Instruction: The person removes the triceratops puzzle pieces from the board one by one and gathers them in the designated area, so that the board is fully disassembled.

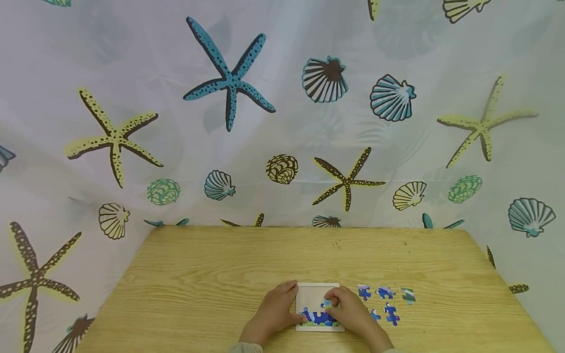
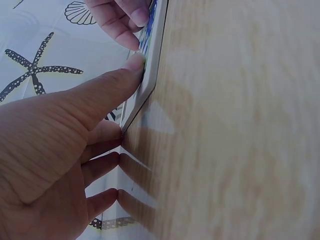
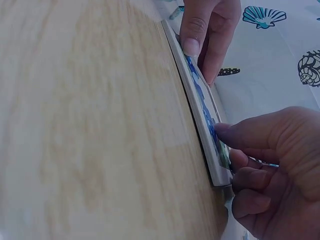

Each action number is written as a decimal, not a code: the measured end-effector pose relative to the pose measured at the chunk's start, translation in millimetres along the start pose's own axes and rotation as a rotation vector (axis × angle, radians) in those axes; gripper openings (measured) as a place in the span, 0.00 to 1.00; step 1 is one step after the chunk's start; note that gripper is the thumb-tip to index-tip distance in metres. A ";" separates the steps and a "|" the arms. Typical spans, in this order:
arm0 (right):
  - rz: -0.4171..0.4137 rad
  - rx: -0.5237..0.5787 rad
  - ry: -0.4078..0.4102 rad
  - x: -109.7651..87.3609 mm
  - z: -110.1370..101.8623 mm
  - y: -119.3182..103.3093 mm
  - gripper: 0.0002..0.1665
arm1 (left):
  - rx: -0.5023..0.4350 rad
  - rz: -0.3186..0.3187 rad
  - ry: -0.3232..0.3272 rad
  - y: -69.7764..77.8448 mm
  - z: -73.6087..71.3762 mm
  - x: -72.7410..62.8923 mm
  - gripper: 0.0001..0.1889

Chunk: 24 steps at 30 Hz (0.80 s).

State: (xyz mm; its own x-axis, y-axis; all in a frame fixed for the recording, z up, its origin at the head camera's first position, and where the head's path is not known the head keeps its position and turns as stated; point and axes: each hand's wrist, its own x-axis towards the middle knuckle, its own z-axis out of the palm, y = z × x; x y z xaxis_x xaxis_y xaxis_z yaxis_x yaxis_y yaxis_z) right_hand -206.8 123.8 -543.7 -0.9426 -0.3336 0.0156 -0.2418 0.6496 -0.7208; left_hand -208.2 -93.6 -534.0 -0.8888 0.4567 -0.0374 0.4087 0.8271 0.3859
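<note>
A shallow white-rimmed puzzle tray (image 1: 311,295) lies on the table, with joined blue and green jigsaw pieces (image 1: 319,318) along its near side. My left hand (image 1: 277,306) holds the tray at its left side, thumb over the near-left corner and fingers along the outer edge. At the tray's right side, my right hand (image 1: 350,309) pinches a jigsaw piece (image 1: 325,304) between thumb and index finger, just above the joined row. In the right wrist view, the right thumb (image 3: 227,131) touches the puzzle surface; its other fingers are curled and partly hide the tray's corner.
Several loose jigsaw pieces (image 1: 391,314) lie to the right of the tray, some partly hidden by the right hand. The wood-grain table (image 1: 212,264) is bordered by a white curtain (image 1: 287,122) printed with starfish and shells.
</note>
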 end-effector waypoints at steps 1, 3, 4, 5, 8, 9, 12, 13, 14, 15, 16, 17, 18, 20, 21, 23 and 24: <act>-0.002 -0.001 -0.004 -0.1 -0.5 -0.3 0.11 | 0.001 0.000 -0.001 0.2 -0.1 -0.1 0.43; -0.005 0.001 -0.015 0.0 -1.4 -1.1 0.11 | -0.006 -0.002 -0.003 0.7 -0.4 -0.3 0.43; -0.008 0.000 -0.020 0.0 -1.9 -1.3 0.11 | -0.010 -0.004 -0.004 1.0 -0.5 -0.5 0.43; -0.010 0.001 -0.025 0.0 -2.5 -1.6 0.11 | -0.012 -0.005 -0.005 1.3 -0.7 -0.6 0.43; -0.009 -0.002 -0.038 0.2 -3.0 -2.2 0.11 | -0.018 -0.006 -0.006 2.1 -1.3 -0.9 0.43; -0.009 -0.004 -0.039 0.2 -3.2 -2.1 0.11 | -0.015 -0.006 -0.005 2.3 -1.5 -1.0 0.43; -0.002 -0.006 -0.037 0.0 -3.2 -2.8 0.11 | -0.004 -0.003 -0.002 2.6 -1.7 -0.9 0.43; 0.001 -0.006 -0.036 -0.2 -3.2 -2.9 0.11 | -0.001 -0.002 -0.001 2.7 -1.7 -0.9 0.43; 0.007 -0.009 -0.035 -0.3 -2.8 -3.1 0.11 | 0.002 -0.002 -0.001 2.7 -1.5 -0.7 0.43; 0.013 -0.009 -0.034 -0.6 -2.5 -3.4 0.11 | 0.005 -0.003 -0.002 2.7 -1.5 -0.7 0.43; 0.018 -0.010 -0.032 -0.9 -2.2 -3.8 0.11 | 0.007 -0.003 -0.003 2.7 -1.3 -0.6 0.43; 0.023 -0.014 -0.029 -1.2 -1.9 -4.0 0.12 | 0.007 -0.003 -0.003 2.8 -1.3 -0.6 0.43; 0.026 -0.018 -0.026 -1.5 -1.6 -4.1 0.12 | 0.005 -0.005 -0.004 2.8 -1.3 -0.5 0.43; 0.029 -0.023 -0.018 -2.0 -1.2 -4.5 0.12 | 0.004 -0.006 -0.006 2.6 -1.1 -0.2 0.43; 0.027 -0.025 -0.013 -2.2 -1.3 -4.6 0.13 | 0.002 -0.006 -0.006 2.3 -1.0 0.1 0.43; 0.020 -0.031 -0.005 -2.5 -1.6 -4.7 0.14 | 0.002 -0.005 -0.006 1.8 -0.8 0.7 0.43; 0.014 -0.033 -0.002 -2.2 -1.8 -4.6 0.14 | 0.003 -0.003 -0.006 1.4 -0.6 0.9 0.43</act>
State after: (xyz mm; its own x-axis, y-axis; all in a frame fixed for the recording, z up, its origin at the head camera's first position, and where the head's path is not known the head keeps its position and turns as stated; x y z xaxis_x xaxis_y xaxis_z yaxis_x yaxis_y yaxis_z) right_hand -204.1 122.7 -539.1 -0.9455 -0.3255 0.0044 -0.2361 0.6764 -0.6977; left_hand -208.6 -92.2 -532.9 -0.8888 0.4561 -0.0441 0.4066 0.8293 0.3832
